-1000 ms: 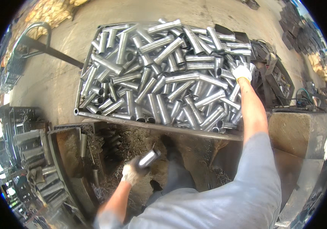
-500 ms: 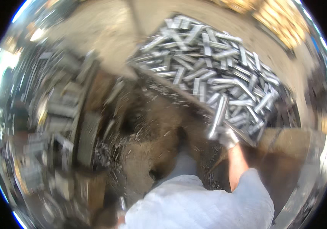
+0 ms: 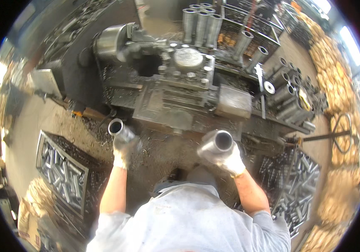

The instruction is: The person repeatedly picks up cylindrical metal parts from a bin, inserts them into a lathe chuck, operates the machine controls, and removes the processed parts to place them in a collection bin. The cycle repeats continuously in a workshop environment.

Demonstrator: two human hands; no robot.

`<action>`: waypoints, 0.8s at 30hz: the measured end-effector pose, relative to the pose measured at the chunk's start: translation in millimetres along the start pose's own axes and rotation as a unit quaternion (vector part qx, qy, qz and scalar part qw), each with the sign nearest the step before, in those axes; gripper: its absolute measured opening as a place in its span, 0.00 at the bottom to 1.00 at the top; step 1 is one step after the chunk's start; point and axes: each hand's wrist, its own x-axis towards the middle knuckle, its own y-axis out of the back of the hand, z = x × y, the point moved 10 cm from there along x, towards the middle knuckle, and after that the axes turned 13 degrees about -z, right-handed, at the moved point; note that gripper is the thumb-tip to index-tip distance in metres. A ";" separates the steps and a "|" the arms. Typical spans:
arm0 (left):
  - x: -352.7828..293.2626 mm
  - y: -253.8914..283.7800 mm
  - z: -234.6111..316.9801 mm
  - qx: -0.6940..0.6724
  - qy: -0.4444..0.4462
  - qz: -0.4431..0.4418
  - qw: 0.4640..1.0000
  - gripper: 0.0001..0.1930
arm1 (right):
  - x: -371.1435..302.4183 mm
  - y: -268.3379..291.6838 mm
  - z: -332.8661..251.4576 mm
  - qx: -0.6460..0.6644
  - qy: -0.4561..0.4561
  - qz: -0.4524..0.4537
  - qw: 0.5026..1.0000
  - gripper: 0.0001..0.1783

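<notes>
Status of Position and Grip

The space ahead is bounded by the front edge of the lathe (image 3: 184, 96); between that edge and the torso, a strip of floor (image 3: 159, 153) is seen. The left side is bounded by a tube-filled crate (image 3: 85, 191), the right side by a heap of tubes (image 3: 295, 189). Upright tubes (image 3: 201, 27) are stood beyond the lathe, and a further cluster of tubes (image 3: 289, 98) is stood toward its right end.

Compared with one second earlier, when a tube heap was being reached into by the right hand (image 3: 231, 161), the view has been turned to the lathe, and both hands are now held before it.

The left tube (image 3: 125, 135) is gripped by the left hand (image 3: 121, 156), open end upward; finger detail is blurred. The right tube (image 3: 207, 148) is gripped by the right hand, with the fingers closed around its lower side and its open end tilted upward. Both tubes are held well apart, near the front edge of the lathe
</notes>
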 end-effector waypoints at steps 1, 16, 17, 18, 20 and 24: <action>17.5 -6.7 27.1 0.014 -0.035 -0.019 0.999 0.18 | 24.9 -16.7 -7.0 0.010 0.029 -0.024 0.999 0.23; 163.8 -120.4 119.3 0.235 -0.138 -0.174 0.946 0.27 | 130.8 -12.6 -65.0 -0.422 0.078 -0.121 0.895 0.23; 157.3 -119.3 130.8 0.251 -0.175 -0.171 0.936 0.28 | 134.2 1.2 -75.6 -0.443 0.026 -0.140 0.885 0.21; 146.4 -125.7 147.0 0.301 -0.236 -0.209 0.900 0.32 | 138.7 7.4 -109.6 -0.399 0.088 -0.145 0.901 0.19; 144.2 -104.5 166.8 0.219 -0.214 -0.236 0.922 0.35 | 160.0 8.3 -168.3 -0.385 0.173 -0.129 0.897 0.18; 163.9 -23.1 248.7 0.417 -0.332 -0.085 0.842 0.43 | 300.9 -48.1 -204.5 -0.541 0.167 -0.145 0.812 0.23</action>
